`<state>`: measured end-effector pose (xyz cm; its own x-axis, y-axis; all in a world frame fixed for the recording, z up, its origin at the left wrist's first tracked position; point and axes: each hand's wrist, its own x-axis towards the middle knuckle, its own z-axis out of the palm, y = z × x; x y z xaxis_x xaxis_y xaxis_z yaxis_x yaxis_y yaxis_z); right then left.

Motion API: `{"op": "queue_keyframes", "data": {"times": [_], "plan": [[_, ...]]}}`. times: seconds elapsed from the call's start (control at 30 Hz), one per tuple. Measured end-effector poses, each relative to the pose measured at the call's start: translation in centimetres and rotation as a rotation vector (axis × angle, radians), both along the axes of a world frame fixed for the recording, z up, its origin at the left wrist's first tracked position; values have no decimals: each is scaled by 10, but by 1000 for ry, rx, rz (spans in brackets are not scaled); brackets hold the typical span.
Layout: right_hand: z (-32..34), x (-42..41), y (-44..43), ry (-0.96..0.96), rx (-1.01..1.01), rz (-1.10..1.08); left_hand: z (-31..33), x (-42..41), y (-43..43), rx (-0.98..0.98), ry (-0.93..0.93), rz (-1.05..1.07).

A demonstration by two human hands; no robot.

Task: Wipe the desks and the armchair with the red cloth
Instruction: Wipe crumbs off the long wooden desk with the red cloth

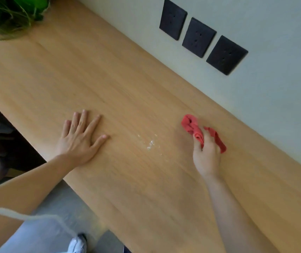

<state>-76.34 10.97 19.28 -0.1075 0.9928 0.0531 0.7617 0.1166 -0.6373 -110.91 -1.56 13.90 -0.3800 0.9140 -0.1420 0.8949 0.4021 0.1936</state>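
Observation:
A long light wooden desk (109, 79) runs diagonally along a pale wall. My right hand (207, 156) is shut on a crumpled red cloth (191, 127), which rests on the desk near the wall side. My left hand (80, 138) lies flat on the desk, palm down, fingers spread, holding nothing. Between the two hands a small patch of white specks (150, 143) sits on the wood. No armchair is in view.
Three black wall sockets (199, 37) are set in the wall above the desk. A green plant (9, 13) stands at the desk's far left end. Below the desk's near edge are grey floor (64, 203), my white shoe (77, 243) and a dark area (3, 136).

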Motion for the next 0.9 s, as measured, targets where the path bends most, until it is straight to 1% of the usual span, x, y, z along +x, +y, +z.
{"op": "queue_keyframes", "data": {"times": [0.07,0.17,0.2,0.27,0.33,0.4,0.47,0.63,0.9], "plan": [[-12,-14,-9,-57,-112,80,-6,-3,2,39,12,-16],[-17,-19,-16,-118,-154,136,-11,-5,2,94,2,-22],[-17,-20,-15,-115,-161,123,-11,-6,3,103,0,-26],[-17,-23,-7,-122,-107,58,-12,-7,4,112,-1,-32],[-19,-29,4,-216,-29,-18,-10,-6,3,123,-3,-40],[-24,-37,13,-332,-52,-56,-8,-5,4,120,-6,-48],[-31,-43,20,-377,-100,-43,-8,-5,4,112,-2,-50],[-38,-55,30,-348,-78,25,-9,-4,3,106,12,-31],[-33,-78,29,-351,-48,222,-8,-2,4,122,51,-21]]}}
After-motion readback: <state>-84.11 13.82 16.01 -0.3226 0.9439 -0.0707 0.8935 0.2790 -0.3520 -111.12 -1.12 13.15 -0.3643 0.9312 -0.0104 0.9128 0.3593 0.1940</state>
